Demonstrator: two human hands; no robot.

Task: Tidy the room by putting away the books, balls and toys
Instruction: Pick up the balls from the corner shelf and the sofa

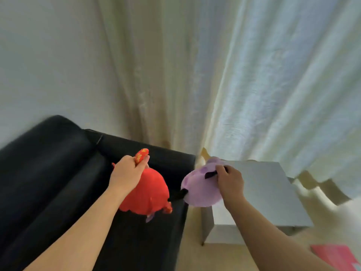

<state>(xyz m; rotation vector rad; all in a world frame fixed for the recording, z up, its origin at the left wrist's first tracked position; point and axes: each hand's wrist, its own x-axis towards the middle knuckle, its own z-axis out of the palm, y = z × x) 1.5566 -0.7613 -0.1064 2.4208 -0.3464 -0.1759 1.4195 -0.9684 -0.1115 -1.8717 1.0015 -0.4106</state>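
My left hand [128, 172] grips a red plush toy [148, 194] by a red and gold patterned part that sticks up above my fingers. The toy hangs over the seat of a black sofa [58, 173]. My right hand [230, 180] pinches a black part of a lilac plush toy [199, 190], which hangs in the air between the sofa's arm and a white side table [269, 192]. The two toys are close together but apart.
Pale curtains [234, 85] hang behind the sofa and table, down to the floor. A pink flat object [336, 257], perhaps a book, lies on the beige floor at the lower right. A narrow gap separates sofa and table.
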